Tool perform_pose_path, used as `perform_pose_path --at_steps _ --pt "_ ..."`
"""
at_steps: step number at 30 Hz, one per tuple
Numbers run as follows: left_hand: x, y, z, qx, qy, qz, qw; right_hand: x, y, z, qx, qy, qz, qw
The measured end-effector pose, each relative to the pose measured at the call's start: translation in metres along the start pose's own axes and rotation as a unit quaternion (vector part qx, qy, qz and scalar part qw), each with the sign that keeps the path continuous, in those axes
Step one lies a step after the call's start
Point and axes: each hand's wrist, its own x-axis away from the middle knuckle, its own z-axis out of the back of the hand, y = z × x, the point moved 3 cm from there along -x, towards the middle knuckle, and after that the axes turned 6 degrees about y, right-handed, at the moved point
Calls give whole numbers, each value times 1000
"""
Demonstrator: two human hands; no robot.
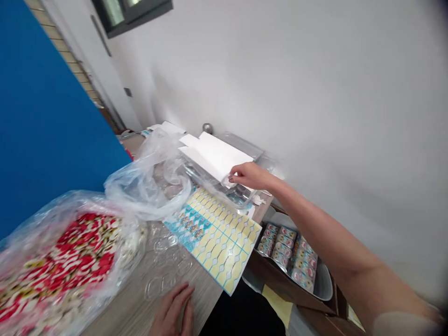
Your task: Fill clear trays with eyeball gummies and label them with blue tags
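My right hand (248, 176) reaches over the far part of the table, its fingers pinched on a small clear plastic piece (228, 182) beside a white box (219, 156). Low in the view, my left hand (175, 311) lies on the wooden table with its fingers stretched out, next to several clear plastic shells (161, 284). A sticker sheet (220, 238) in yellow and blue overhangs the table edge. Left of it are an open clear bag (147, 186) and a large bag of red and white pieces (84, 247).
A cardboard box (290, 280) below the table's right edge holds several wrapped packs (282, 245). A blue panel (52, 116) rises at the left, and a white wall (297, 84) stands behind the table. A metal ball (207, 128) sits near it.
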Motion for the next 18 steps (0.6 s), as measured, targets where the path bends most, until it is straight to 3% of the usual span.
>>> perform_pose_path --at_steps 1,2,4,7,10,12,16,18 --pt "-8 13 6 31 7 54 998 13 -15 -1 -112 23 -1 993" --pt "-16 27 12 80 12 122 989 27 -32 -9 -236 -3 -2 972" --pt "-31 53 20 253 12 241 937 55 -71 -37 -424 -106 16 899" --pt "-45 75 31 486 29 317 814 90 -127 -90 -558 -245 27 792" --pt "-36 70 41 565 25 361 741 106 -166 -136 -613 -293 -17 734" --pt "-21 59 47 572 47 392 719 108 -182 -161 -626 -279 -62 725" --pt "4 38 52 544 129 443 700 107 -198 -188 -586 -130 -106 793" --pt "9 32 52 527 156 456 700 108 -202 -189 -579 -67 -116 804"
